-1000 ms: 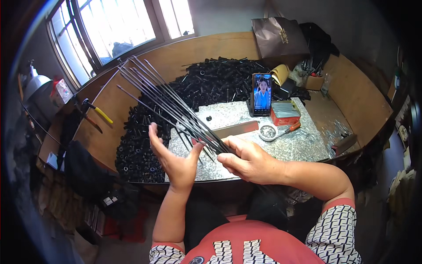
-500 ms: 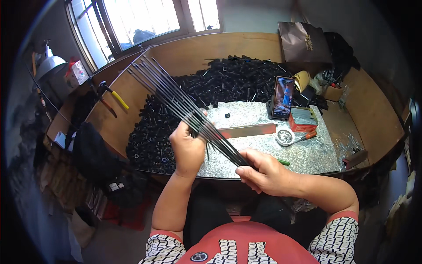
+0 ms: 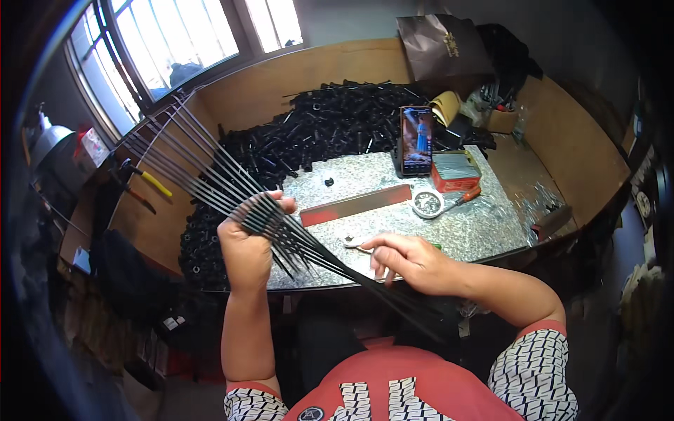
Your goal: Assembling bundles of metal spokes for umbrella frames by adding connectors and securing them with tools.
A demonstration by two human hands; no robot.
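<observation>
A fanned bundle of long, thin dark rods [image 3: 203, 172] slants across the view from upper left to lower right. My left hand [image 3: 247, 245] is closed round its middle. The lower ends pass below my right hand and are blurred. My right hand [image 3: 414, 263] is off the bundle, its fingers bent and apart over the speckled board [image 3: 484, 242]. Beside its index fingertip lies a small tool with a silver metal head [image 3: 349, 242]. A bit of green handle [image 3: 437, 245] shows behind the hand; whether the fingers touch the tool is hard to see.
Black socket-like parts [image 3: 337, 123] form a large heap behind the board. A red-edged metal bar [image 3: 357, 205], a phone [image 3: 416, 140], a red box of thin pieces [image 3: 455, 172], a white bowl [image 3: 427, 203] and an orange-handled screwdriver [image 3: 472, 194] occupy the board. Wooden walls [image 3: 302, 67] surround the bench.
My right hand has let go of the rods' lower ends and opened. The bundle has fanned wider, held in my left hand alone. The whole view has shifted.
</observation>
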